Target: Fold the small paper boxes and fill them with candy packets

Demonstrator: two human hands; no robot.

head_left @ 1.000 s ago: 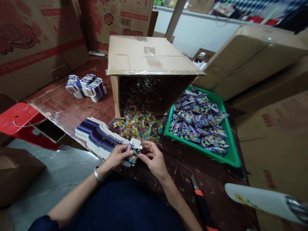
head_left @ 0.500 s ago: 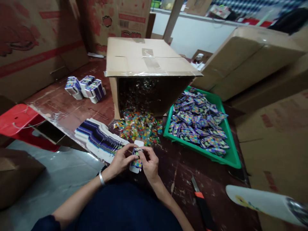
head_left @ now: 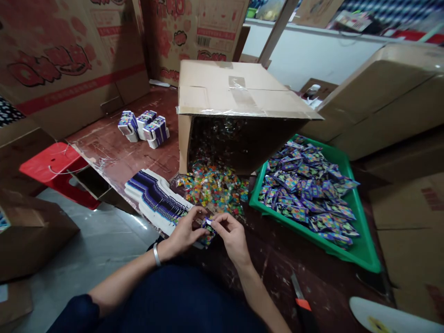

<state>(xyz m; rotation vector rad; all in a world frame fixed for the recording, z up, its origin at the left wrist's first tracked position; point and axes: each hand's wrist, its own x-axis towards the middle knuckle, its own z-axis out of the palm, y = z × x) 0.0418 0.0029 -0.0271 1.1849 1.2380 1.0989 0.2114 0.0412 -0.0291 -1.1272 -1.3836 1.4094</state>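
Observation:
Between my two hands is a small printed carton (head_left: 208, 232), purple with coloured dots. My left hand (head_left: 186, 233) grips its left side between thumb and fingers. At its top end, my right hand (head_left: 231, 232) pinches the white flap. Close beyond my left hand lies a long row of flattened purple-and-white cartons (head_left: 156, 199), overlapping one another. Colourful wrapped candies (head_left: 215, 185) spill from the mouth of a large cardboard box (head_left: 208, 95) lying on its side. To the right, a green tray (head_left: 312, 233) holds many small purple packets (head_left: 305, 189).
Several filled-out small cartons (head_left: 144, 127) stand at the back left of the dark red table (head_left: 120, 155). A utility knife (head_left: 301, 300) lies at front right, near a white rounded object (head_left: 385, 317). A red stool (head_left: 55, 162) stands left; big cardboard boxes (head_left: 381, 101) surround the table.
My view has turned left, so things appear further right. My right hand has moved from the carton's front face to its top flap, which is now folded over.

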